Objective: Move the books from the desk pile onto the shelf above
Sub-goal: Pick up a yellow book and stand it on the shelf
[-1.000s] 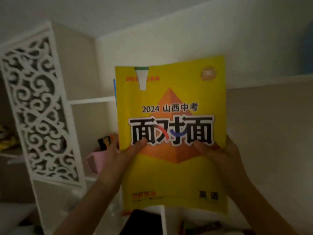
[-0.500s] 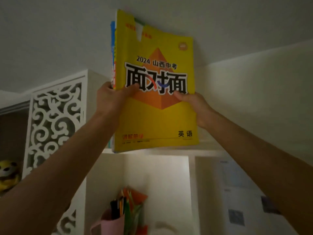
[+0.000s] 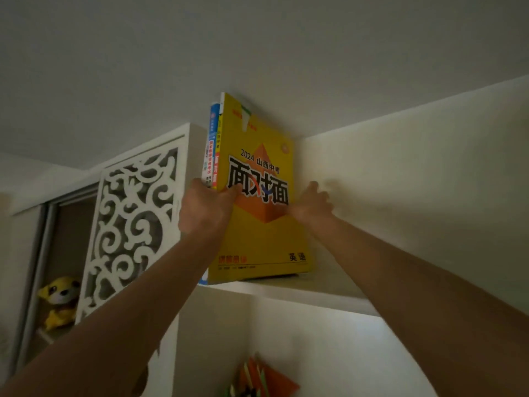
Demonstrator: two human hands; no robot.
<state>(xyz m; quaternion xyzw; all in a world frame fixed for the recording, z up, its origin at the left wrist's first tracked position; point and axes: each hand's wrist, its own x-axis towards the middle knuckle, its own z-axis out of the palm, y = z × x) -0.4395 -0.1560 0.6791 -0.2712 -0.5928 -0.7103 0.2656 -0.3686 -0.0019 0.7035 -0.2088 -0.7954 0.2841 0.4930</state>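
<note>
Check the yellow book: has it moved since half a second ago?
Yes. The yellow book has come down; its bottom edge now rests on the shelf, beside the fretwork panel.

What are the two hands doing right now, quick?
Left hand: gripping the books on the shelf.
Right hand: at the books' far edge; grip cannot be told.

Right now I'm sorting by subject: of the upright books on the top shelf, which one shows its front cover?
The yellow book with the orange pyramid, rightmost; the blue-spined book beside it shows only its spine.
</note>
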